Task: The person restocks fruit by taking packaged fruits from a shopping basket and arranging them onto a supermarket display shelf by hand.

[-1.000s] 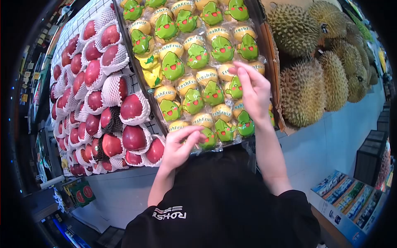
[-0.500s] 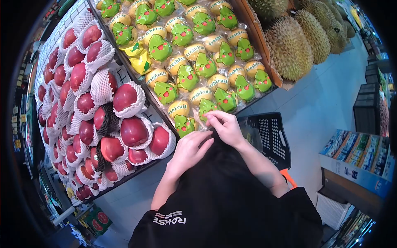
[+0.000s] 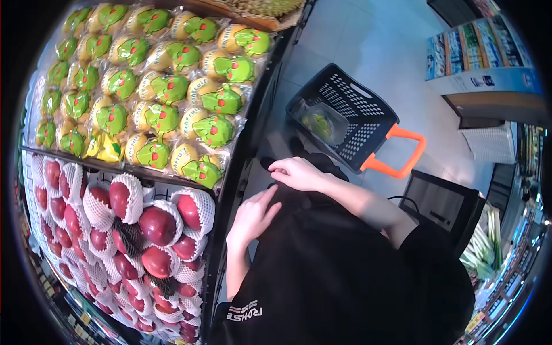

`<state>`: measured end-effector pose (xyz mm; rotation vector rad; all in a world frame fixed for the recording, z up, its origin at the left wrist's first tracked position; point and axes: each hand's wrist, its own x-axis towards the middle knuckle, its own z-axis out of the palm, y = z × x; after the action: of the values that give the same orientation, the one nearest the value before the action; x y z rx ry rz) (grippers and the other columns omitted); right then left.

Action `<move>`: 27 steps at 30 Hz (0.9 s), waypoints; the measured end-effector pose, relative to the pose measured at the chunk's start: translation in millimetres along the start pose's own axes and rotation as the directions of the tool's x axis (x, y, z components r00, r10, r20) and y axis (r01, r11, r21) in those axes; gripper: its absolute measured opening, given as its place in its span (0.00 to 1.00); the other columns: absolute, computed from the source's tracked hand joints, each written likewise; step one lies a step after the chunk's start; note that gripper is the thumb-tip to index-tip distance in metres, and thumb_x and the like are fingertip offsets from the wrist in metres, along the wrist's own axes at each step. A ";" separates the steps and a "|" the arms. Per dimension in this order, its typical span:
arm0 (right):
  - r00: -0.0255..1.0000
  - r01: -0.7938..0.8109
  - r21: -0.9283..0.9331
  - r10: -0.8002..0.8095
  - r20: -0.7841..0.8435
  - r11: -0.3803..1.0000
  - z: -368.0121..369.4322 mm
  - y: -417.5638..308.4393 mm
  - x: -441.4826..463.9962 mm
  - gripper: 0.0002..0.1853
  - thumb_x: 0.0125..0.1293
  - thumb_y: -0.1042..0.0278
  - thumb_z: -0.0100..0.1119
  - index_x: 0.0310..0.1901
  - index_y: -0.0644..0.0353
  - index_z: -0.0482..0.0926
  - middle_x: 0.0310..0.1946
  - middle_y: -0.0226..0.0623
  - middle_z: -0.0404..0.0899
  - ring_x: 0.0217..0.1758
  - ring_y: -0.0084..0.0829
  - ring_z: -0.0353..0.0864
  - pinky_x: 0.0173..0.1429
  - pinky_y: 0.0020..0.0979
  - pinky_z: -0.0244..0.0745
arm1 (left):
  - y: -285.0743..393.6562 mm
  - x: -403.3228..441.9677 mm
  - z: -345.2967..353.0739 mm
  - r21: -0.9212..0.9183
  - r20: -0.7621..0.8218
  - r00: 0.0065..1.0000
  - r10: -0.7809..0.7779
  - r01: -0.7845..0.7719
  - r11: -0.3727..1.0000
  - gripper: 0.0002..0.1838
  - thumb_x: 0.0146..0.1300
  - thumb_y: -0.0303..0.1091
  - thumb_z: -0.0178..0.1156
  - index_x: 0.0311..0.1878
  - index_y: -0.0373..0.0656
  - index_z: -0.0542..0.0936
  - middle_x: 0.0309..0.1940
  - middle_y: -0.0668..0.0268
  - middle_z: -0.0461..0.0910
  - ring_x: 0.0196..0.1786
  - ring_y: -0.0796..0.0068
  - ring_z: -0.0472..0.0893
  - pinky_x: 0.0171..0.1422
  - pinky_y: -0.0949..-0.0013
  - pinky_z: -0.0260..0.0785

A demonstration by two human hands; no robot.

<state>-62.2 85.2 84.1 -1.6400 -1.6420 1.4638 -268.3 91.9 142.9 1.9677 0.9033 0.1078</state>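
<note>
In front of my black shirt, my left hand (image 3: 253, 218) is raised with its fingers stretched and the thumb apart. My right hand (image 3: 298, 174) is just above and to the right of it, fingers loosely bent, with nothing visible in them. The two hands are close but apart. Left of them lie dark red apples (image 3: 158, 225) in white foam nets. Farther up are rows of yellow fruit (image 3: 155, 118) in clear wrappers printed with green smiling figures. Beyond my right hand, a black shopping basket (image 3: 368, 118) with an orange handle (image 3: 415, 154) holds a clear pack (image 3: 322, 123) with something green inside.
A dark display edge (image 3: 244, 132) runs between the fruit and the grey floor (image 3: 339, 37). Part of a spiky durian (image 3: 264, 7) shows at the top. Boxed goods (image 3: 480, 52) stand at the upper right. Long green-and-white vegetables (image 3: 486, 244) are at the right.
My view has swung right, so the fruit display sits farther left and the basket shows more fully. My hands have moved away from the wrapped fruit, and my right hand's fingers have loosened.
</note>
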 end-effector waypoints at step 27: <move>0.914 -0.298 0.270 0.356 -0.197 0.916 -63.1 213.8 -159.2 0.18 0.64 0.57 0.57 0.48 0.60 0.82 0.42 0.45 0.84 0.48 0.43 0.83 0.53 0.40 0.76 | 102.1 102.0 161.4 0.005 0.164 0.954 -0.250 0.253 0.968 0.25 0.66 0.39 0.57 0.62 0.36 0.73 0.52 0.46 0.79 0.55 0.53 0.80 0.60 0.59 0.71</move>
<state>131.4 -83.0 -12.3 -1.9339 -1.0520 1.4712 -71.2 10.7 104.7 1.8005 1.0314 -0.1905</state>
